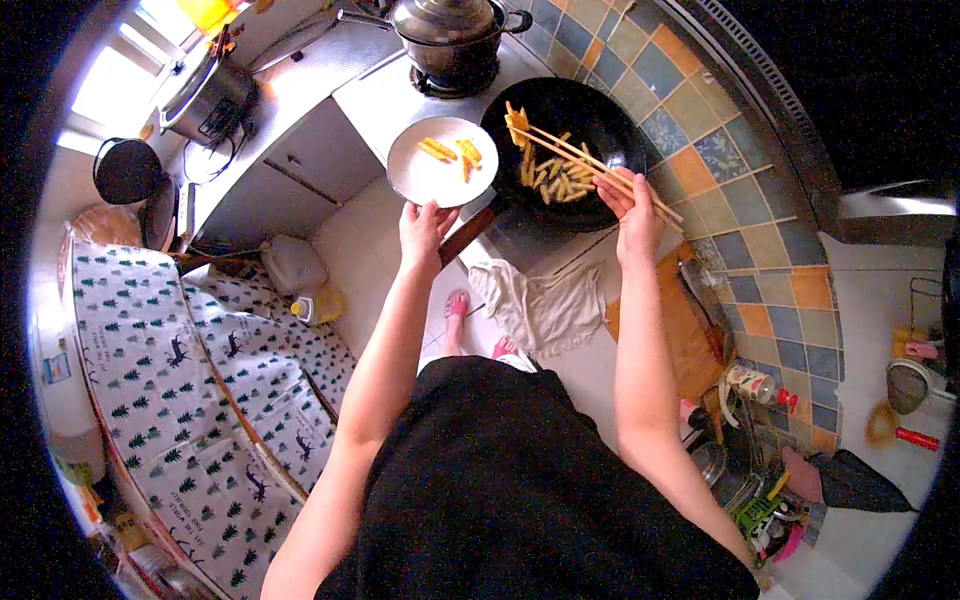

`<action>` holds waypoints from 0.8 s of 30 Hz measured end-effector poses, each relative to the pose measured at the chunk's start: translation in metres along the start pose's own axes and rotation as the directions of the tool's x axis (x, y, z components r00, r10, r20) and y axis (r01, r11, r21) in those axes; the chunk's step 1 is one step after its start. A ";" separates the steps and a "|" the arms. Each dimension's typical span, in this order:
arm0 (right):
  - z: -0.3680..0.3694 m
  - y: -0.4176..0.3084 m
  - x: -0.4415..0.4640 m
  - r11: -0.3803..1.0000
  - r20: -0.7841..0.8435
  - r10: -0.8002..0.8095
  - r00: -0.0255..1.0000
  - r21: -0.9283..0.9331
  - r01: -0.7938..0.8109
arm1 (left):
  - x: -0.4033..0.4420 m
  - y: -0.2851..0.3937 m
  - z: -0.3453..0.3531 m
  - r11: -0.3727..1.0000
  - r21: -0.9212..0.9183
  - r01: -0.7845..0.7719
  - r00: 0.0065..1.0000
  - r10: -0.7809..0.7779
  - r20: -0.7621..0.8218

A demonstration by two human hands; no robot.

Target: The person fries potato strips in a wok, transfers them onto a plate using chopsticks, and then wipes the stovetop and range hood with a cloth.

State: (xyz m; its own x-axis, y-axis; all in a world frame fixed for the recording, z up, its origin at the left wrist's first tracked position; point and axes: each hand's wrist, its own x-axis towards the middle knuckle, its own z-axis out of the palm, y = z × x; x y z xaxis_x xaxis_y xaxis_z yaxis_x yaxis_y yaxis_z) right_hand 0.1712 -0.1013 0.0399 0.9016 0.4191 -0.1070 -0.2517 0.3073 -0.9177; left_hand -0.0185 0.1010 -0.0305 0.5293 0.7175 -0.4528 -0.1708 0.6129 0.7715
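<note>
A white plate (408,178) with several yellow fried strips on it is held at its near rim by my left hand (428,228). My right hand (632,205) is closed round a pair of wooden chopsticks (570,153). Their tips grip a few yellow strips (517,122) above the left side of a black wok (615,125). More strips (563,180) lie in the wok, below the chopsticks. The plate is just left of the wok, and the wok's wooden handle (467,238) passes close to my left hand.
Behind the plate, a lidded pot (447,45) stands on a burner. An electric cooker (208,100) is at the upper left. A cloth (540,305) hangs below the wok. The tiled wall (720,155) runs along the right, with utensils farther down.
</note>
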 end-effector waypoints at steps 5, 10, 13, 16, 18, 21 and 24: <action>0.021 -0.021 -0.025 0.998 0.109 -0.029 0.994 -0.057 0.036 | -0.007 -0.003 0.011 1.000 0.012 0.022 1.000 -0.022 0.007; 0.036 -0.023 -0.047 0.992 0.197 -0.025 0.980 -0.113 0.048 | -0.014 -0.006 0.019 1.000 0.019 0.023 1.000 -0.024 0.015; 0.039 -0.016 -0.053 0.987 0.236 -0.022 0.971 -0.148 0.058 | -0.016 -0.010 0.020 1.000 0.000 -0.004 0.998 0.004 0.057; 0.043 -0.013 -0.060 0.981 0.273 -0.016 0.962 -0.180 0.067 | -0.020 -0.010 0.021 1.000 -0.023 0.007 0.999 -0.006 0.050; 0.043 -0.009 -0.062 0.978 0.292 -0.016 0.956 -0.194 0.075 | -0.022 -0.009 0.021 1.000 -0.016 0.010 0.998 -0.009 0.059; 0.046 -0.007 -0.065 0.974 0.311 -0.014 0.950 -0.212 0.084 | -0.023 -0.009 0.021 1.000 -0.012 -0.001 0.998 0.002 0.067; 0.048 -0.005 -0.066 0.969 0.337 -0.026 0.941 -0.221 0.107 | -0.024 -0.010 0.021 1.000 -0.021 0.002 0.998 -0.001 0.064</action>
State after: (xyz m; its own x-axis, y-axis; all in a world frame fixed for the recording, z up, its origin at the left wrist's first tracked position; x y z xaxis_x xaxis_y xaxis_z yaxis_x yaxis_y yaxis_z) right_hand 0.0958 -0.0894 0.0696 0.7364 0.6745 0.0527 -0.0703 0.1538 -0.9856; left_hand -0.0121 0.0712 -0.0183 0.5814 0.6943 -0.4242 -0.1867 0.6213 0.7610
